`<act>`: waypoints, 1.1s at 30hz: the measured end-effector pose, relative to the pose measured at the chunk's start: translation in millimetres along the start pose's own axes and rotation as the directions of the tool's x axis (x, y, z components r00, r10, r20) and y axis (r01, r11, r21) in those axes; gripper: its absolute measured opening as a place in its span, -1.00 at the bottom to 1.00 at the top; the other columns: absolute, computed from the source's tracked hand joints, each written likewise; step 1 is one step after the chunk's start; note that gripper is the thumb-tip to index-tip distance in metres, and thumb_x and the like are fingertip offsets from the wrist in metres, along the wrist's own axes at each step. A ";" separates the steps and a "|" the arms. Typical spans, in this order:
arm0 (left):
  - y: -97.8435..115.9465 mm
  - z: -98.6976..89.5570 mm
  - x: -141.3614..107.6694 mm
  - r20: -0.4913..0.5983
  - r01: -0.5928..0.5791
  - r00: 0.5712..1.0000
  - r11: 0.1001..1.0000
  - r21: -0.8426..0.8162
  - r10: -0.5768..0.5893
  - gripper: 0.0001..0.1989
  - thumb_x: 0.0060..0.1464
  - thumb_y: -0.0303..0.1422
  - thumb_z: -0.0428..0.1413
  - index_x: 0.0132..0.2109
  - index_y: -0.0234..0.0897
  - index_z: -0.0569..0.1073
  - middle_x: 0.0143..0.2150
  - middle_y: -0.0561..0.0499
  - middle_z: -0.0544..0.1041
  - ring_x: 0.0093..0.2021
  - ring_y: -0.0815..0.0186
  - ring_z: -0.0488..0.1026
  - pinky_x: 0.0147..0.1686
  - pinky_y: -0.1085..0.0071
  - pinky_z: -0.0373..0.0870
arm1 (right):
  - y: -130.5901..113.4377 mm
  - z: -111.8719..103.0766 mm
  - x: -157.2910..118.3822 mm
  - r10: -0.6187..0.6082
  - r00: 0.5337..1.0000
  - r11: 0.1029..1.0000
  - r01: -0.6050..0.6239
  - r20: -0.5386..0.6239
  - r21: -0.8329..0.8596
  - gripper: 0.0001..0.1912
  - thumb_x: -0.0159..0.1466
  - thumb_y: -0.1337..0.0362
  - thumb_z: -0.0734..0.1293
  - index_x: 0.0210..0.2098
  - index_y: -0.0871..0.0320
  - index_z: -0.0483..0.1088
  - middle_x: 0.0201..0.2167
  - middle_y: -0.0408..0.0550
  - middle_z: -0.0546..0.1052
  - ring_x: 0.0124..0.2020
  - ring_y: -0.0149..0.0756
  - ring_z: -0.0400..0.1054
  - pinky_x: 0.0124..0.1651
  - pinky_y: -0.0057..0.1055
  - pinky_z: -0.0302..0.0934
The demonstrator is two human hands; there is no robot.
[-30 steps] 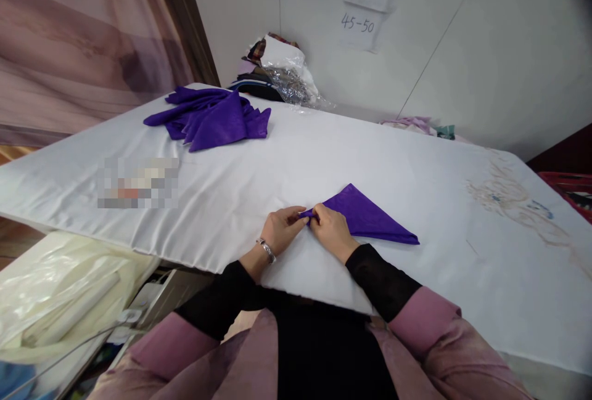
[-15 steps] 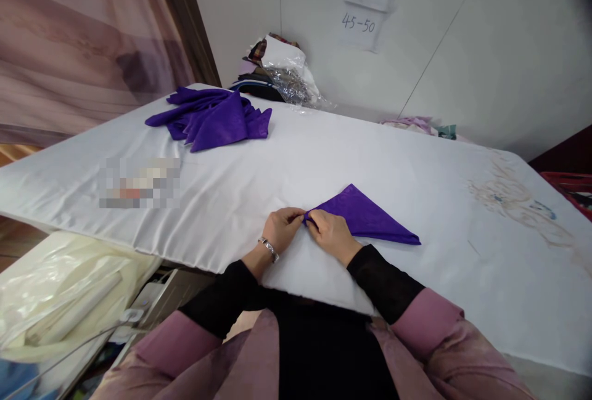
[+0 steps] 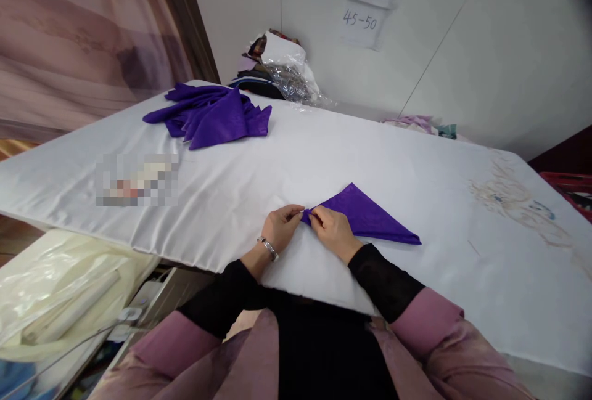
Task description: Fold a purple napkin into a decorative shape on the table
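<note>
On the white table [image 3: 370, 159] before me, my left hand [image 3: 280, 229] and right hand [image 3: 333, 232] meet, each pinching the near corner of the purple napkin [image 3: 365, 218], which lies folded flat as a triangle.

The person wears a dusty-pink, velvety garment over a black top; tight black sleeves run down both forearms, with wide pink cuffs ending above them; a silver metal watch [image 3: 267, 248] circles the wrist of the left hand [image 3: 280, 228]; the right hand [image 3: 333, 232] is bare.
</note>
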State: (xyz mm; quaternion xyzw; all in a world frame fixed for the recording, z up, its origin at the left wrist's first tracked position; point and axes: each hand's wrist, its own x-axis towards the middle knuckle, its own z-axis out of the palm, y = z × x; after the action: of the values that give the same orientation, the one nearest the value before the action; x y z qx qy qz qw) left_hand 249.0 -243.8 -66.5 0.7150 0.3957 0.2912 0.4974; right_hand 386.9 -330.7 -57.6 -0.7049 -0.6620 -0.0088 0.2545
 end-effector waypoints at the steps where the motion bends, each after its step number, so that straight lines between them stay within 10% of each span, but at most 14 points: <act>1: -0.1 0.1 0.0 0.002 0.000 1.000 1.000 -0.010 0.000 -0.78 -0.03 -0.31 0.09 -0.21 -0.19 0.53 -0.28 0.04 0.61 -0.25 0.28 0.52 -0.19 0.33 0.44 | 0.6 0.3 0.5 0.018 1.000 1.000 -0.018 -0.009 0.007 -0.84 0.30 0.32 0.18 -0.39 0.15 0.33 -0.51 -0.15 0.46 -0.48 -0.39 0.30 -0.43 -0.44 -0.07; 33: -0.5 1.1 2.4 -0.018 0.013 1.000 1.000 0.014 -0.013 -0.77 -0.05 -0.31 0.07 -0.21 -0.19 0.52 -0.35 0.07 0.58 -0.28 0.29 0.51 -0.21 0.35 0.42 | -13.4 -1.8 -4.5 -0.071 0.982 0.966 0.112 0.176 -0.231 -0.78 0.33 0.21 0.13 -0.27 0.18 0.34 -0.39 -0.05 0.46 -0.41 -0.32 0.30 -0.43 -0.41 -0.06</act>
State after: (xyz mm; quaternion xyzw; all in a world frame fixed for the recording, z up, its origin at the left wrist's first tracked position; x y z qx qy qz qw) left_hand 251.1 -242.2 -67.2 0.7132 0.4067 0.2916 0.4909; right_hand 374.4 -335.6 -52.9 -0.6973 -0.7070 -0.0419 0.1106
